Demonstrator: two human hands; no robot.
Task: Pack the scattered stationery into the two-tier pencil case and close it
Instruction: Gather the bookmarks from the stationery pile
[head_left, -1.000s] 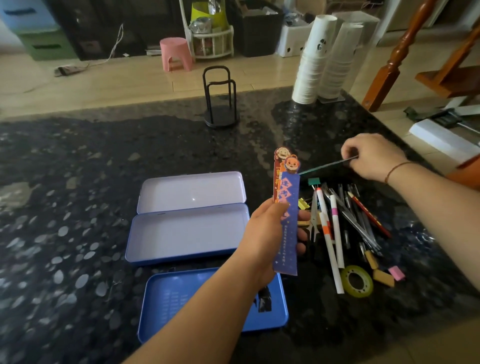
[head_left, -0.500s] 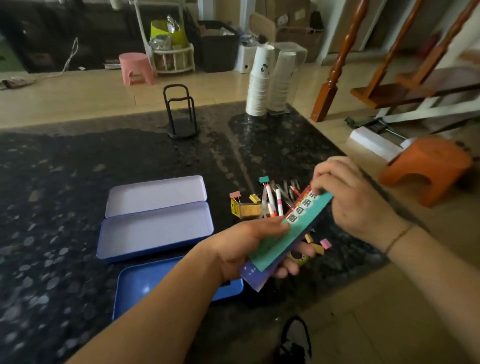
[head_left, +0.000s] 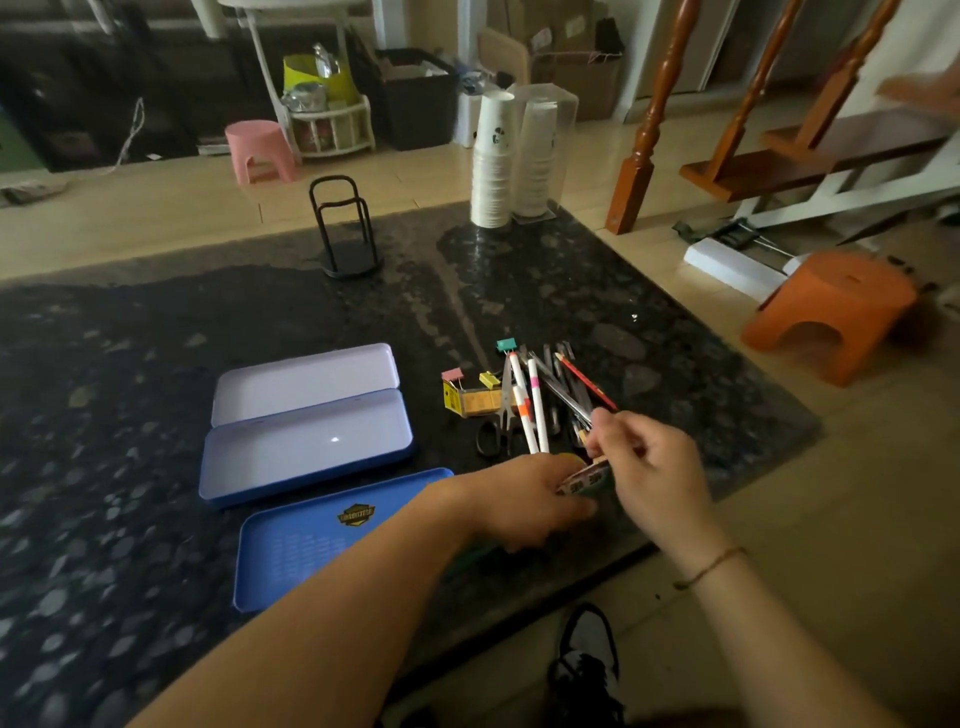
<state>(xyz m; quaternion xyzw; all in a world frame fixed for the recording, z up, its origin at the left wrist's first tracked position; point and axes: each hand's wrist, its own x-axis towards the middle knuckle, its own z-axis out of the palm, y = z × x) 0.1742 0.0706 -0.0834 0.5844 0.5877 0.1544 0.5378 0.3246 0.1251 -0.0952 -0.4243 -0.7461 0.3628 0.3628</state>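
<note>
Your blue pencil case (head_left: 306, 447) shows lilac inside; its loose blue tray (head_left: 311, 540) has a black-and-yellow badge, on black speckled countertop (head_left: 130, 364).

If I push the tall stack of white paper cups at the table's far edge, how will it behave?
The stack of white paper cups is tall on a narrow base, so it would probably tip rather than slide. Being paper, it is likely light. It stands near the dark stone table's edge and might fall off.

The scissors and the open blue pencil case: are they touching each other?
Apart. The head view shows bare dark tabletop between the scissors and the pencil case.
</note>
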